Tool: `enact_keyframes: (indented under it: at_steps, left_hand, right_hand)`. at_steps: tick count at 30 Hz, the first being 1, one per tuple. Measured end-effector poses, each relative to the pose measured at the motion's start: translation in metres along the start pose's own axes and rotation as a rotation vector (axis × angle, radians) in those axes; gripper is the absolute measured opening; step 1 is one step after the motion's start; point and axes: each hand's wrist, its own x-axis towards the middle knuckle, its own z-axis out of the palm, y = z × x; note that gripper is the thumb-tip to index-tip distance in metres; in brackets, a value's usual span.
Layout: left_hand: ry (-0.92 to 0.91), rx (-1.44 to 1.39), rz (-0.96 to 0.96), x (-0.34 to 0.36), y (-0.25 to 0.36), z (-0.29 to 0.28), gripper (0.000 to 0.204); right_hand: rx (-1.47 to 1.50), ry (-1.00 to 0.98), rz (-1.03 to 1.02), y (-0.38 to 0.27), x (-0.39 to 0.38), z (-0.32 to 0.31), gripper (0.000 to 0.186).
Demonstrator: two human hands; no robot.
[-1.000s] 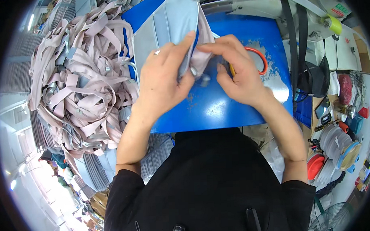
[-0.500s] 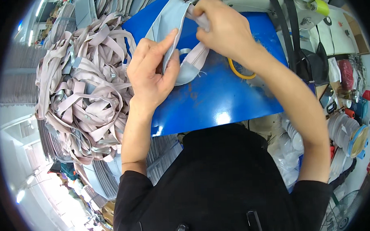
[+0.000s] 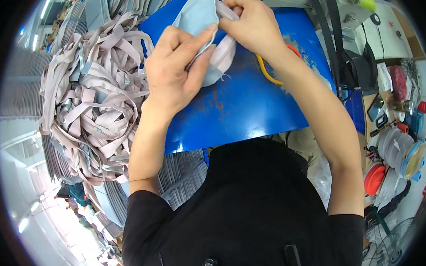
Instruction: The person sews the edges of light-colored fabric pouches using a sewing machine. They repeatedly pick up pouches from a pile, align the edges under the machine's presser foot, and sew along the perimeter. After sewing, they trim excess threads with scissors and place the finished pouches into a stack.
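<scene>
The left hand (image 3: 173, 73) and right hand (image 3: 251, 26) both pinched a folded piece of pale blue and grey cloth (image 3: 204, 20), fingers closed on its edge, holding it above the far end of a glossy blue table (image 3: 240, 108). A tangled heap of limp greyish-pink fabric strips (image 3: 94, 99) lay just left of the left hand, and a curved yellow-and-orange cord (image 3: 267, 72) rested on the table under the right wrist.

1. Blue table (image 3: 250, 113): glossy top, scuffed near the middle.
2. Heap of pale grey-pink fabric strips (image 3: 92, 104): tangled, at the table's left edge.
3. Yellow-orange ring (image 3: 269, 74): lying on the table, partly hidden.
4. Red disc (image 3: 375, 179) and stacked round plates (image 3: 399, 150): far right.
</scene>
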Motion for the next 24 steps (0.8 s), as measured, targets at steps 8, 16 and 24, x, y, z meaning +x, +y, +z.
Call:
enact_keyframes:
  at_steps: [8, 16, 24]
  left_hand:
    - [-0.190, 0.083, 0.063, -0.004, 0.004, 0.008, 0.050]
    - [-0.260, 0.134, 0.060, 0.003, 0.003, 0.016, 0.050]
    - [-0.247, 0.163, 0.063, 0.030, -0.033, 0.018, 0.047]
  right_hand:
    - [0.360, -0.130, 0.116, 0.023, -0.059, -0.012, 0.034]
    - [0.809, -0.064, 0.404, 0.000, -0.078, -0.010, 0.019]
    - [0.896, -0.037, 0.437, 0.004, -0.038, 0.009, 0.018]
